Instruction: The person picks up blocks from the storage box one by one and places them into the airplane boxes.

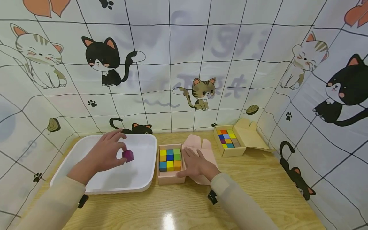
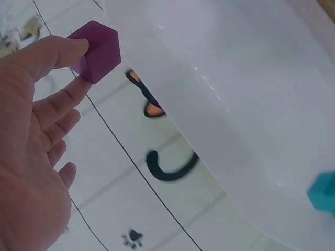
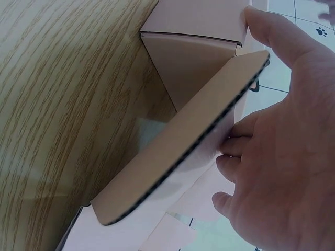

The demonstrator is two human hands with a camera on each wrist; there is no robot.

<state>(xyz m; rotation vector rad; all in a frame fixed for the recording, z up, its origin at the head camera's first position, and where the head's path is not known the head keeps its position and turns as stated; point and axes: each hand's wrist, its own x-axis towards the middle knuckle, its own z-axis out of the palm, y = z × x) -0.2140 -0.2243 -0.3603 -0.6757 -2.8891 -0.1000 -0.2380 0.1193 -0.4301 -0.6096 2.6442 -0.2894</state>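
Note:
Between thumb and fingertips my left hand [image 1: 107, 151] pinches a purple cube [image 1: 128, 155], held above the white tray [image 1: 143, 179]. The left wrist view shows this purple cube [image 2: 98, 52] up close, and a teal block [image 2: 323, 192] in the tray, cut by the frame edge. To the right of the tray stands a pink cardboard box [image 1: 171, 180] with rows of coloured cubes [image 1: 170, 157] inside. My right hand [image 1: 196, 164] rests on its folded-back lid [image 1: 205, 148], fingers extended, the thumb at the box's edge. In the right wrist view the lid's flap [image 3: 183, 141] stands up beside the fingers.
A second box [image 1: 233, 152], yellowish, with its lid [image 1: 253, 135] folded back, stands at the back right and holds coloured cubes. Everything stands on a wood-grain table [image 1: 258, 191]. A cat-print sheet [image 1: 169, 73] rises behind and at both sides.

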